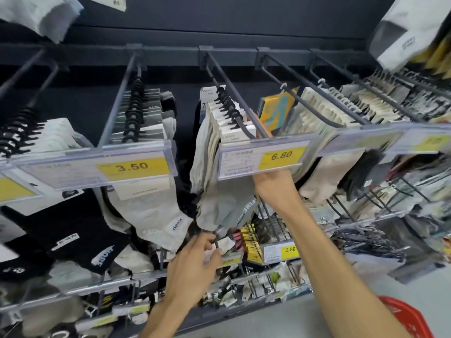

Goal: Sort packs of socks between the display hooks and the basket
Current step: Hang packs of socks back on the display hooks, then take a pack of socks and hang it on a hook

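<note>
Socks duty, mid-reach on the wall rack. Our right hand (pixel 273 189) goes up at centre frame behind the 6.80 tag (pixel 263 159). Its fingertips (pixel 263 129) show above the tag, right beside the hook (pixel 234 93) and against the grey packs (pixel 219 191) hanging there. The tag hides most of the fingers, so we can't tell if it's gripping a pack or just pushing on the stack. Going in from behind the tag makes sense, since the packs only slide off the front end.

Our left hand (pixel 195 259), lower centre, has its fingers curled round the thin rod of a lower hook (pixel 216 243), just under the dangling sock toes. We reckon that's to steady the rack, or to keep the loose toes from snagging.

A yellow-and-teal pack (pixel 275 111) sits right of the hook and looks like the odd one out, so it's possibly the real target. The red basket (pixel 412 318) waits at lower right, well away from both hands, with nothing heading its way yet.
</note>
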